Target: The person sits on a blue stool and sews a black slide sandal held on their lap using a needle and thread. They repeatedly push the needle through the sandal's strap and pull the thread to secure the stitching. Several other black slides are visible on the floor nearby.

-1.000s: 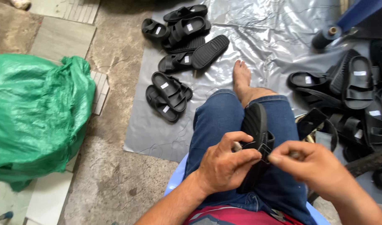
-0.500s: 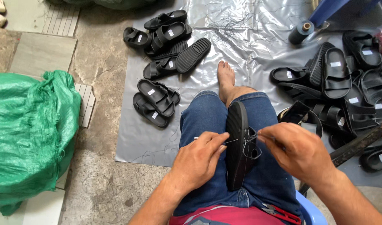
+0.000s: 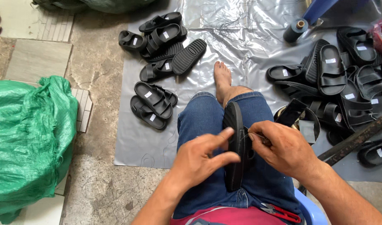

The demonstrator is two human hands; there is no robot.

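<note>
Here the sandal (image 3: 236,146) is standing on edge in the person's lap, sole side facing left, resting against the jeans (image 3: 199,125) between both hands. The left hand (image 3: 199,160) is pressing against the sole side, thumb and forefinger reaching toward the upper rim, the fingers half curled and bearing on the sandal rather than wrapping it. The right hand (image 3: 284,150) is sitting closed on the strap side, fingertips pinched together at the rim; what they are pinching is too small to tell, possibly a thread or a fine tool. Judgement: the sandal is looking like moulded black rubber or foam, light, springy, somewhat flexible, matte and not slippery, not fragile; the firmest hold is likely across the thick sole edge at mid-length, with the strap giving a softer secondary hold. Both forearms are coming in from the bottom of the view, wrists angled inward, meeting over the right thigh. One bare foot (image 3: 222,79) is lying on the grey plastic sheet (image 3: 249,37). Finished-looking sandals are lying in a group at left (image 3: 157,62) and a heap at right (image 3: 345,87). A thread spool (image 3: 293,31) is standing at the top right. A green sack (image 3: 28,141) is sitting at far left on the concrete.
</note>
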